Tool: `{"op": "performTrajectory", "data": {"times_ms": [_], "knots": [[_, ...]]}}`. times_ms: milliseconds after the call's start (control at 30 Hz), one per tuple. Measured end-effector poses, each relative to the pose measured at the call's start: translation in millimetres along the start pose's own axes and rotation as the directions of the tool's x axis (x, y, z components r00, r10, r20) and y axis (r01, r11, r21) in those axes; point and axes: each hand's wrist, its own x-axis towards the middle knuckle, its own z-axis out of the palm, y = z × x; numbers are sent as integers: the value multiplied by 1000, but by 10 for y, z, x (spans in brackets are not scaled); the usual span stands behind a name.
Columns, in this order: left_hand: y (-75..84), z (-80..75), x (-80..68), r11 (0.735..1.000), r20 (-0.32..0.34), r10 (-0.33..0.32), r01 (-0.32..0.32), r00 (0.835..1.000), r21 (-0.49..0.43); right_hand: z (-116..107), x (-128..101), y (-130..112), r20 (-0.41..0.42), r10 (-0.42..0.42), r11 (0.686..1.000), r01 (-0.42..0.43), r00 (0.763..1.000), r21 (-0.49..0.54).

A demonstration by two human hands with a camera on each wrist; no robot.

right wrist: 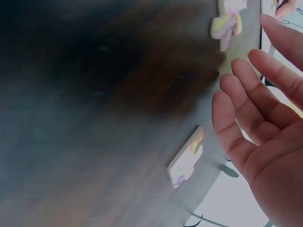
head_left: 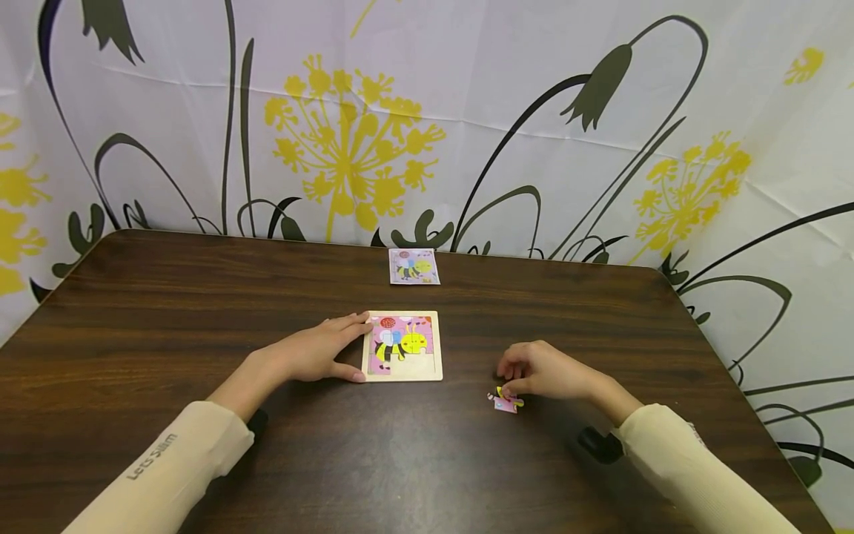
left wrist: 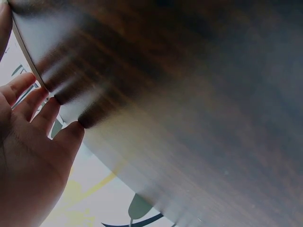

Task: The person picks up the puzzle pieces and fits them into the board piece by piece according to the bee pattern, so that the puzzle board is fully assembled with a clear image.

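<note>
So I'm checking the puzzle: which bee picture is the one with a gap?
The wooden puzzle tray by the left hand; its lower right is bare wood. The small bee card farther back looks whole.

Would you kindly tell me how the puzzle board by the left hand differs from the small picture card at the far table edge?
The puzzle board is larger, wood-framed and partly unfilled; the picture card is smaller, frameless and complete. The left hand touches the board, while the card lies untouched. Both show a bee on pink.

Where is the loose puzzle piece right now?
In the head view the loose puzzle piece lies on the table, right of the puzzle tray, just under the right hand fingertips.
</note>
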Motion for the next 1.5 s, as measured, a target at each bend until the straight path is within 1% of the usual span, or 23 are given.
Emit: {"op": "performTrajectory", "data": {"times_ms": [167, 267, 467, 633, 867, 1167, 1367, 1500], "knots": [[1, 1, 0, 1000, -2, 2, -2, 1000, -1, 30, -102, 30, -21, 11, 999, -12, 1000, -40], [-3, 6, -1, 1000, -4, 2, -2, 1000, 1, 48, -156, 41, -32, 28, 999, -29, 999, -38], [-1, 9, 1, 1000, -6, 4, -4, 1000, 5, 112, -228, 40, -77, 34, 999, -36, 996, -30], [9, -1, -1, 1000, 0, -3, 3, 1000, -1, 174, -269, 41, -119, 19, 999, -23, 993, -35], [7, 2, 1, 1000, 0, -13, 13, 1000, -1, 245, -292, 50, -177, -16, 996, -1, 984, -91], [7, 8, -1, 1000, -3, -15, 15, 1000, 3, 276, -301, 46, -183, -23, 993, 1, 983, -121], [15, 1, -16, 1000, -5, -13, 13, 1000, 1, 283, -308, 51, -187, -48, 989, 20, 981, -147], [11, 3, -16, 1000, -9, -6, 6, 1000, 7, 283, -316, 47, -191, -56, 989, 28, 980, -147]]}}
